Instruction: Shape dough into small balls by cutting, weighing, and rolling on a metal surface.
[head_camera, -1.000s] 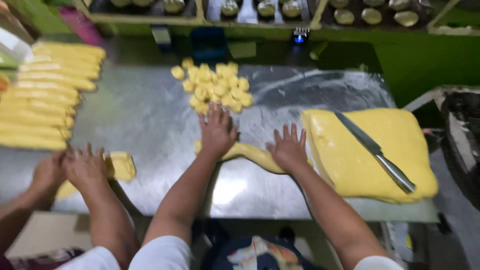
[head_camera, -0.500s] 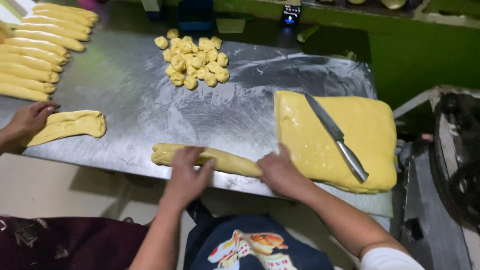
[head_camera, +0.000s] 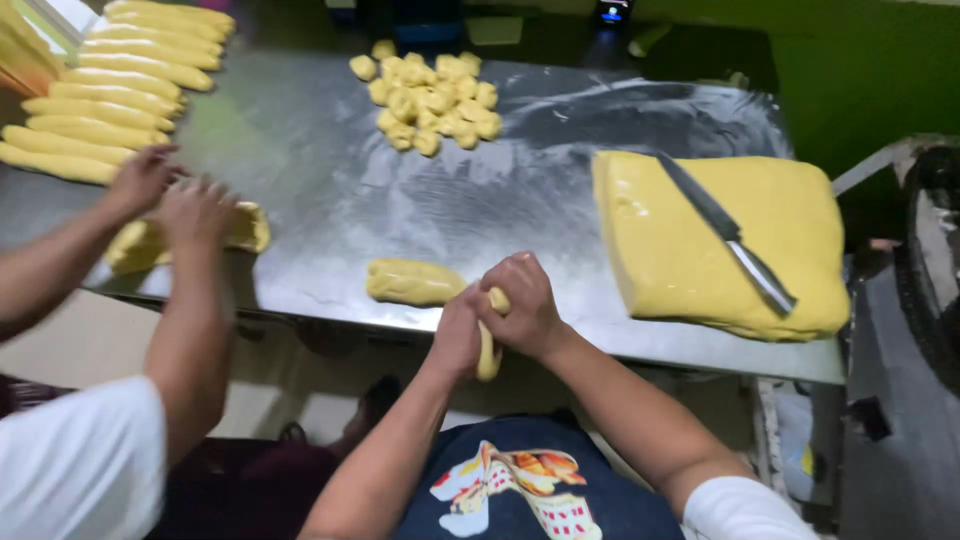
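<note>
The dough strip (head_camera: 487, 350) is mostly hidden inside the right hand (head_camera: 525, 305) and left hand (head_camera: 457, 335); only its 2 ends show. A co-worker's blurred hands (head_camera: 170, 195) cover most of another dough piece (head_camera: 245, 228). The frame's left edge cuts off the dough rolls (head_camera: 90, 110). The frame's right edge crops a dark machine (head_camera: 935, 260).

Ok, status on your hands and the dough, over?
Left hand and right hand both gripping a dough piece at the table edge. Dough roll lies beside. Co-worker's hands apart, left.
</note>
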